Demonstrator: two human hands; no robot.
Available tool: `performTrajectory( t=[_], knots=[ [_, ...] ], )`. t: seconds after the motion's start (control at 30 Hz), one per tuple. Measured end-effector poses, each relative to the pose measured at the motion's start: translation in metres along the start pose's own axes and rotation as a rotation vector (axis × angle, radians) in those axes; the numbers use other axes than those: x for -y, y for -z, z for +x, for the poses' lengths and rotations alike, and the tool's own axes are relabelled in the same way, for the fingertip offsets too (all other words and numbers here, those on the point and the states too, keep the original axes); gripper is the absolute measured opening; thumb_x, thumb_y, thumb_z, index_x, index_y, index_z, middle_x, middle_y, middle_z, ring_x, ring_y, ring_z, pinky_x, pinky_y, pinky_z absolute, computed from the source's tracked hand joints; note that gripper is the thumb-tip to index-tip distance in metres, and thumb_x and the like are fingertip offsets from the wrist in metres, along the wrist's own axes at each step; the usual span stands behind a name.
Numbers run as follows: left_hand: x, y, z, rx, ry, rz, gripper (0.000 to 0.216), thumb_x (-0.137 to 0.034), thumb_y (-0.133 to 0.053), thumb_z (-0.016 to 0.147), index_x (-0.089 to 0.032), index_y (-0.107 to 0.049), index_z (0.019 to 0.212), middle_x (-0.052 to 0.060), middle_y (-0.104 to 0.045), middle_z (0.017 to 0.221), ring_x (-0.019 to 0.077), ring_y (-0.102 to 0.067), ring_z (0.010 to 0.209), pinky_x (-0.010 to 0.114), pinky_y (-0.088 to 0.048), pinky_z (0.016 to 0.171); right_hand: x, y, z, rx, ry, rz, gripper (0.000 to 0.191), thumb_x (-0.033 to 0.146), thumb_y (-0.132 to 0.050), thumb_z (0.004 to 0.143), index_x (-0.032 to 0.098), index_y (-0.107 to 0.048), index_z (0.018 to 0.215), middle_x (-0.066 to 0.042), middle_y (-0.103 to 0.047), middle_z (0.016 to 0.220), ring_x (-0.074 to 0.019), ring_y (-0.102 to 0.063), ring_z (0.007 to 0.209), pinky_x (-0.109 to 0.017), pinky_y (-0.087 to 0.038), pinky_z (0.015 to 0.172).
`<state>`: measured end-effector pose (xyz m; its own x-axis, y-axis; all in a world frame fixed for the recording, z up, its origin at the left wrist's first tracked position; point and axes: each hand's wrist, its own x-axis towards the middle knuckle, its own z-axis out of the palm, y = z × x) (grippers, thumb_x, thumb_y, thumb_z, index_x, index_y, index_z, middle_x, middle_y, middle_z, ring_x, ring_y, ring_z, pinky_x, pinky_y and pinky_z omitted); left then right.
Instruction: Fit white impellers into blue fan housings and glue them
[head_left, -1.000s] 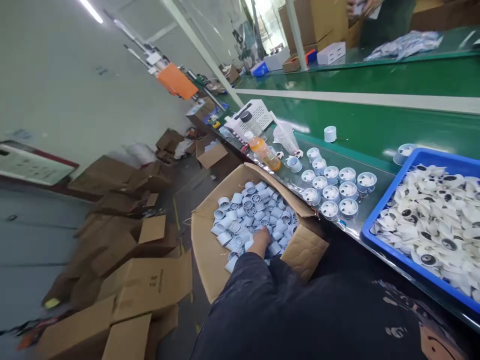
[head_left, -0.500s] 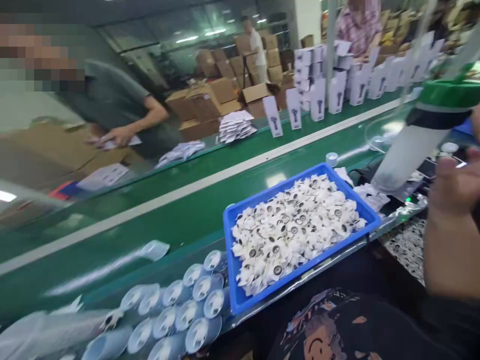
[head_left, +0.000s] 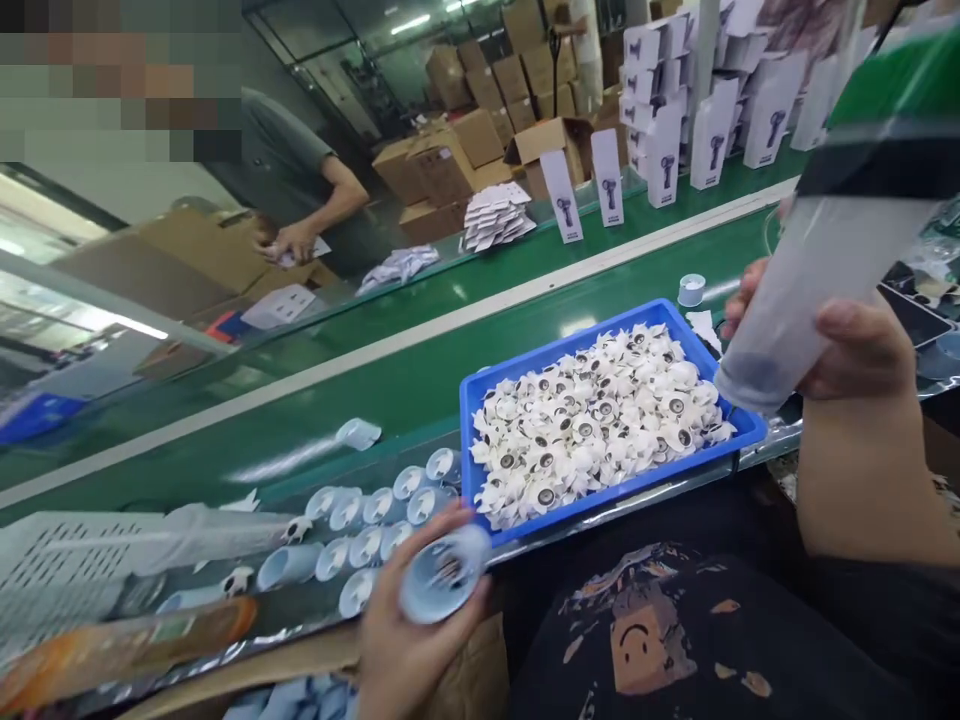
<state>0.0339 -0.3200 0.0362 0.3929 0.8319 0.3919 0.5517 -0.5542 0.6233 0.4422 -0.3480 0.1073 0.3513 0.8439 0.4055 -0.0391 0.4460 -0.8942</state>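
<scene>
My left hand (head_left: 401, 645) is wrapped round a light blue cup-shaped housing (head_left: 446, 575), its open end facing me and dark detail inside. Similar blue housings (head_left: 367, 545) with white pieces in them lie in rows behind it. My right hand (head_left: 862, 345) has its fingers round a tilted translucent cylinder (head_left: 810, 290) with a black band and green top; its exact kind is unclear. Between my hands, a blue tray (head_left: 630, 487) is heaped with white fan impellers (head_left: 592, 425) with dark round centres.
A green conveyor (head_left: 300, 420) crosses behind the tray, with white printed boxes (head_left: 566, 200) along its far side. A co-worker (head_left: 300, 190) stands across it, handling something white. An orange-labelled bottle-like object (head_left: 127, 650) lies front left. More blue housings (head_left: 292, 700) sit below the table edge.
My left hand has come into view holding a blue housing. My right hand has moved left, its fingers now round the translucent cylinder. The view has shifted left and down.
</scene>
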Motion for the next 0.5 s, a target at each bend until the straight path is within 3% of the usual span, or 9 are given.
performTrajectory(
  t=[0.07, 0.13, 0.2, 0.3, 0.4, 0.5],
  knots=[
    [-0.031, -0.04, 0.02, 0.139, -0.075, -0.106, 0.04, -0.027, -0.07, 0.08, -0.025, -0.054, 0.116, 0.006, -0.071, 0.105, 0.0239, -0.07, 0.096, 0.039, -0.057, 0.086, 0.021, -0.032, 0.0, 0.008, -0.156, 0.149, 0.075, 0.053, -0.092, 0.034, 0.027, -0.057, 0.095, 0.003, -0.057, 0.099, -0.0216, -0.068, 0.085, -0.044, -0.061, 0.07],
    [-0.057, -0.073, 0.042, 0.199, -0.197, -0.195, 0.057, -0.04, -0.08, 0.072, -0.024, -0.052, 0.119, 0.007, -0.071, 0.103, 0.0244, -0.07, 0.094, 0.039, -0.056, 0.086, 0.036, -0.06, -0.001, -0.004, -0.28, 0.189, 0.07, 0.068, -0.083, 0.047, 0.029, -0.053, 0.098, 0.005, -0.059, 0.09, -0.0177, -0.067, 0.071, -0.043, -0.061, 0.063],
    [-0.075, -0.095, 0.062, 0.248, -0.315, -0.258, 0.061, -0.049, -0.081, 0.07, -0.023, -0.054, 0.118, 0.007, -0.071, 0.102, 0.0241, -0.069, 0.093, 0.039, -0.055, 0.086, 0.042, -0.081, -0.002, -0.002, -0.3, 0.188, 0.065, 0.079, -0.069, 0.061, 0.03, -0.052, 0.1, 0.003, -0.058, 0.077, -0.0167, -0.063, 0.06, -0.042, -0.06, 0.057],
    [-0.092, -0.108, 0.077, 0.237, -0.404, -0.319, 0.046, -0.049, -0.077, 0.073, -0.019, -0.061, 0.105, 0.006, -0.071, 0.091, 0.0214, -0.067, 0.082, 0.035, -0.055, 0.075, 0.039, -0.095, -0.006, 0.02, -0.242, 0.158, 0.072, 0.086, -0.062, 0.063, 0.031, -0.05, 0.108, -0.001, -0.057, 0.075, -0.0204, -0.063, 0.062, -0.042, -0.058, 0.054],
    [-0.101, -0.111, 0.08, 0.214, -0.395, -0.346, 0.037, -0.047, -0.077, 0.072, -0.017, -0.063, 0.091, 0.004, -0.068, 0.078, 0.0183, -0.063, 0.068, 0.031, -0.051, 0.064, 0.035, -0.098, -0.01, -0.002, -0.247, 0.122, 0.078, 0.088, -0.06, 0.063, 0.035, -0.044, 0.118, 0.0, -0.057, 0.076, -0.0214, -0.062, 0.061, -0.043, -0.056, 0.054],
    [-0.106, -0.113, 0.079, 0.199, -0.386, -0.383, 0.034, -0.044, -0.078, 0.071, -0.017, -0.063, 0.085, 0.003, -0.067, 0.077, 0.0173, -0.062, 0.067, 0.03, -0.049, 0.061, 0.039, -0.102, -0.012, -0.057, -0.29, 0.098, 0.087, 0.091, -0.053, 0.066, 0.033, -0.039, 0.13, -0.001, -0.053, 0.072, -0.0217, -0.059, 0.057, -0.043, -0.053, 0.051]
  ],
)
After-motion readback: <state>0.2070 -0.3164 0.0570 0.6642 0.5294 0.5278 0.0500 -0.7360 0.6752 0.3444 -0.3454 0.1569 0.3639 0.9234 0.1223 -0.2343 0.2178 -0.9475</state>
